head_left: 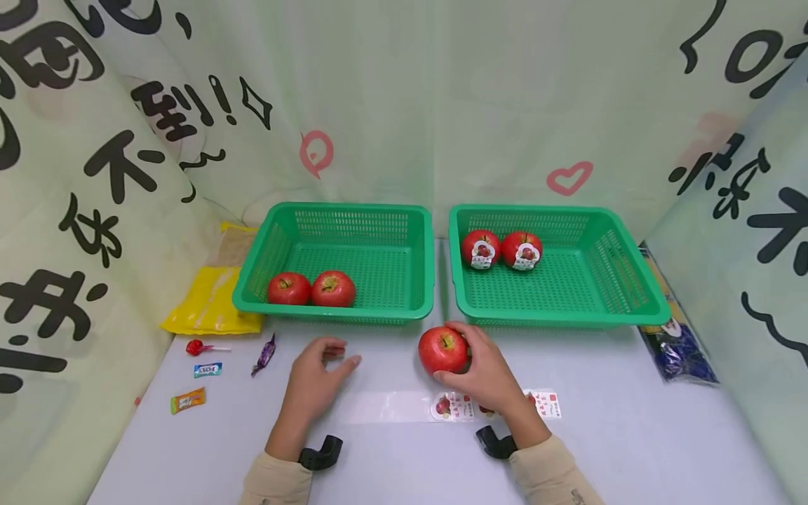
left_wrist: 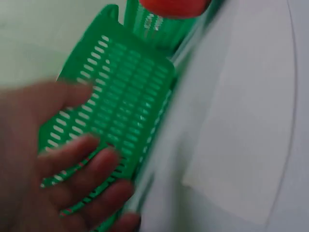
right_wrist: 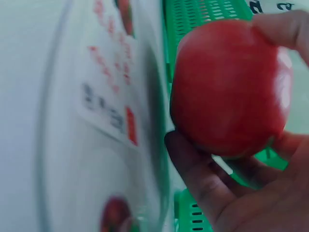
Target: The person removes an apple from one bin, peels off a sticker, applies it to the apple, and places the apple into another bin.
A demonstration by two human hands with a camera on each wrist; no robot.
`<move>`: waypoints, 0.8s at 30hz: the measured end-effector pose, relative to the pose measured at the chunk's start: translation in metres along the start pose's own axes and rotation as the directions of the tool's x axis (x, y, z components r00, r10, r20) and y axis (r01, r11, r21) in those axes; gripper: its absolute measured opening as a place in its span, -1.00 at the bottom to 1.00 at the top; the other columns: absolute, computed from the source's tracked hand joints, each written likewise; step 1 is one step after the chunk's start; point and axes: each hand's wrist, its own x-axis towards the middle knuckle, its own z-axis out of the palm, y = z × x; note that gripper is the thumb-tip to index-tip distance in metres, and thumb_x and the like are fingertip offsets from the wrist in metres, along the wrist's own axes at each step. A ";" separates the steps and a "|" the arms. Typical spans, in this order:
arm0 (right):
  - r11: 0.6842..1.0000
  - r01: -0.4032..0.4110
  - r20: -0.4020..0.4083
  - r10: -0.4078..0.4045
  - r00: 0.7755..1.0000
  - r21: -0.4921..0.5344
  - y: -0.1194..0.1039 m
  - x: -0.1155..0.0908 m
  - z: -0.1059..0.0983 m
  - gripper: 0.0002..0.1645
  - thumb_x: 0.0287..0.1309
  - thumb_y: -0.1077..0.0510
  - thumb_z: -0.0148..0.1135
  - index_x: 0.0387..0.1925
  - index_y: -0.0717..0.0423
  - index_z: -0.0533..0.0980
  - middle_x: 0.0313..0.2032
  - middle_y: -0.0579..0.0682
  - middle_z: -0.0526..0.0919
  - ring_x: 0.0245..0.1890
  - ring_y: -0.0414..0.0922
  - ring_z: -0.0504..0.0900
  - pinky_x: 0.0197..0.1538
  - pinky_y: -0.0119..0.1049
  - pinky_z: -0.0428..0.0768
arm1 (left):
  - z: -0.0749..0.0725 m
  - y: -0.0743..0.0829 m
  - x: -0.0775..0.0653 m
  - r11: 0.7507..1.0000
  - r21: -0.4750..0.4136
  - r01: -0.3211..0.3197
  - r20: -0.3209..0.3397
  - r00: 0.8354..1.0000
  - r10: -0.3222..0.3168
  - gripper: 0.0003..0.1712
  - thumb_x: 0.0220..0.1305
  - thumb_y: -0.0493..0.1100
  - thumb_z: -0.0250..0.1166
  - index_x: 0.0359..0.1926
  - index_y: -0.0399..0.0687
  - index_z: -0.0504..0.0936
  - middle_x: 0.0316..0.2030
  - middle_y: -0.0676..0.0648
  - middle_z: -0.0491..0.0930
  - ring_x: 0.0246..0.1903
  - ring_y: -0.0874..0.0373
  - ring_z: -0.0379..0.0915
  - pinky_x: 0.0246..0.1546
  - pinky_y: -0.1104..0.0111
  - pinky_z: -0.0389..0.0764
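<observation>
My right hand (head_left: 482,365) grips a red apple (head_left: 443,350) from its right side, thumb below and fingers behind, in front of the gap between two green baskets. In the right wrist view the apple (right_wrist: 229,89) shows smooth red skin with no label on the visible side. My left hand (head_left: 318,379) holds nothing, its fingers loosely bent, left of the apple. A clear strip with apple stickers (head_left: 451,407) lies on the table, partly hidden under the right wrist. The left basket (head_left: 353,313) has two apples (head_left: 333,289) without visible labels; the right basket (head_left: 562,319) has two labelled apples (head_left: 521,251).
On the left lie a red lollipop (head_left: 196,347), a purple-wrapped candy (head_left: 264,355), a blue packet (head_left: 207,369) and an orange one (head_left: 188,400). A yellow bag (head_left: 208,301) sits beside the left basket, a dark blue bag (head_left: 678,351) beside the right. Printed curtains (head_left: 435,105) surround the table.
</observation>
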 end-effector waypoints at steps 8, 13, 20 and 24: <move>0.998 -0.035 -0.043 0.033 0.999 -0.045 0.001 0.002 0.004 0.03 0.04 -0.01 0.67 0.49 0.00 0.36 0.35 0.16 0.56 0.26 0.19 0.58 0.14 0.18 0.75 | 0.004 -0.012 -0.001 0.909 0.291 -0.298 0.358 0.915 0.185 -0.03 -0.11 0.22 0.73 0.32 -0.06 0.63 0.52 -0.26 0.37 0.61 -0.46 -0.03 0.47 -0.59 -0.13; 0.998 -0.024 -0.039 0.022 0.999 -0.065 0.002 0.003 0.003 0.08 0.00 0.04 0.70 0.51 0.02 0.34 0.38 0.19 0.55 0.29 0.20 0.58 0.22 0.21 0.70 | 0.003 -0.013 -0.002 0.897 0.324 -0.300 0.376 0.911 0.169 0.08 -0.20 0.23 0.75 0.38 0.00 0.60 0.58 -0.23 0.29 0.63 -0.44 -0.12 0.50 -0.56 -0.19; 0.993 -0.001 0.014 0.003 1.000 -0.119 0.003 0.002 -0.005 0.25 -0.05 0.08 0.72 0.62 -0.02 0.22 0.45 0.26 0.49 0.27 0.26 0.65 0.29 0.19 0.66 | 0.000 -0.014 -0.002 0.899 0.325 -0.293 0.341 0.923 0.178 0.07 -0.25 0.19 0.77 0.36 0.04 0.62 0.56 -0.18 0.33 0.63 -0.40 -0.07 0.53 -0.51 -0.13; 0.984 0.043 -0.024 -0.048 0.999 -0.174 -0.003 -0.013 -0.019 -0.07 0.05 0.18 0.66 0.45 0.05 0.44 0.24 0.16 0.67 0.05 0.11 0.76 0.07 -0.03 0.80 | 0.001 -0.015 -0.001 0.911 0.299 -0.283 0.358 0.919 0.167 0.06 -0.21 0.18 0.77 0.37 0.04 0.61 0.57 -0.17 0.31 0.64 -0.38 -0.11 0.54 -0.49 -0.17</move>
